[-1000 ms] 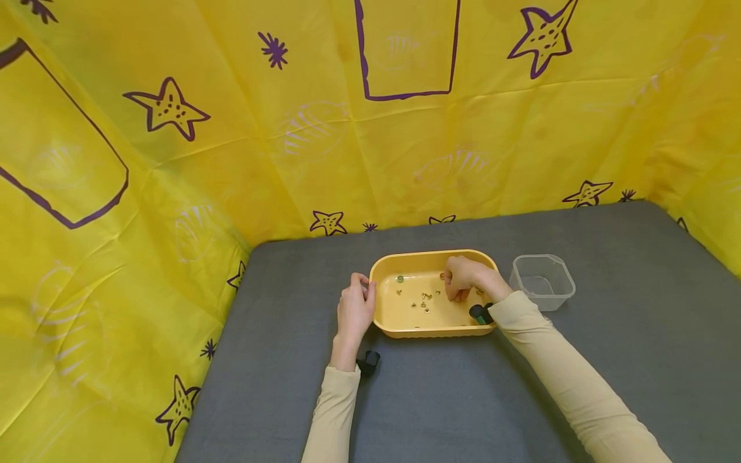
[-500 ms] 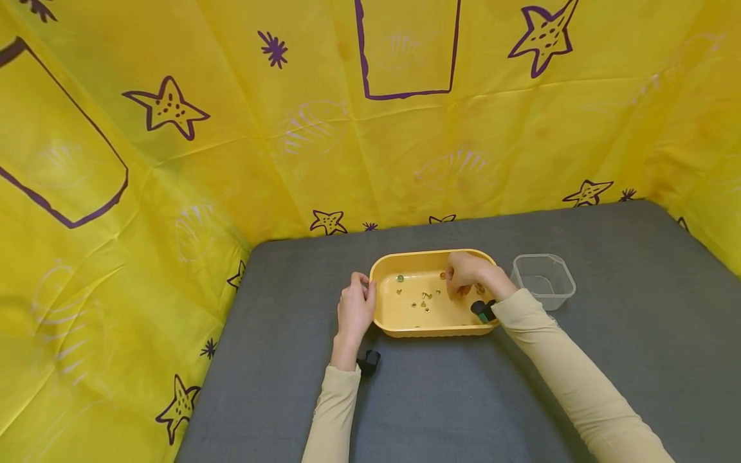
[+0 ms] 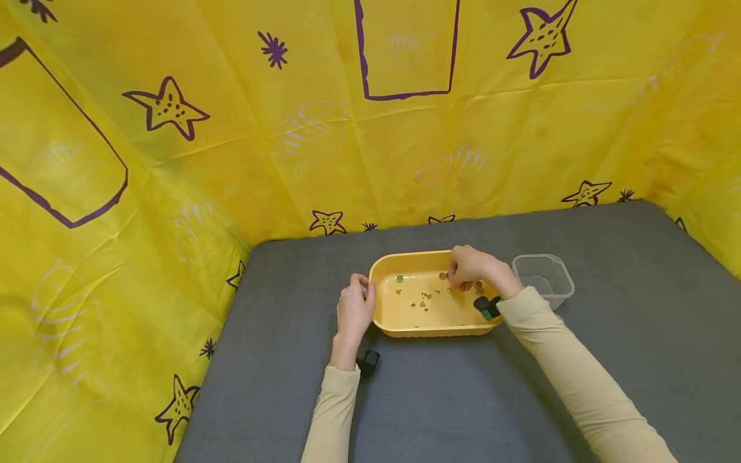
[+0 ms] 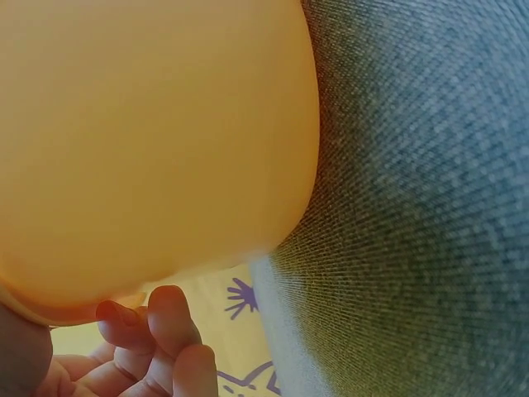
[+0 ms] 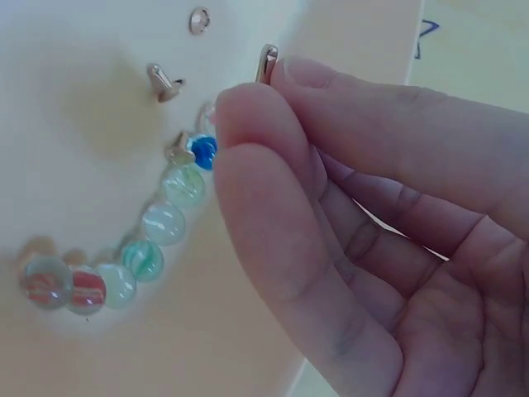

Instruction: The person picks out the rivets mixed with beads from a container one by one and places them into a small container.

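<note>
In the head view my left hand (image 3: 355, 308) grips the left rim of a yellow plastic tub (image 3: 433, 331). The left wrist view shows the thumb and curled fingers (image 4: 169, 318) at that rim. Inside the tub's right part, my right hand (image 3: 470, 267) pinches a small gold rivet (image 5: 266, 64) between thumb and fingertips, its end sticking out. Loose gold rivets (image 5: 164, 84) lie on the tub floor beside it. A curved row of glass marbles (image 5: 164, 223) runs along the tub wall, including a blue marble (image 5: 203, 152) partly behind the fingers.
A clear plastic container (image 3: 544, 280) stands right of the tub, close to my right forearm. Several more rivets lie mid-tub, with a green marble (image 3: 399, 278) near the back left. The grey table (image 3: 440, 399) meets a yellow patterned cloth (image 3: 393, 167) behind and at the sides.
My right hand has risen slightly from the tub floor and shifted a little to the right, uncovering a rivet and a blue marble. The left hand stays on the rim.
</note>
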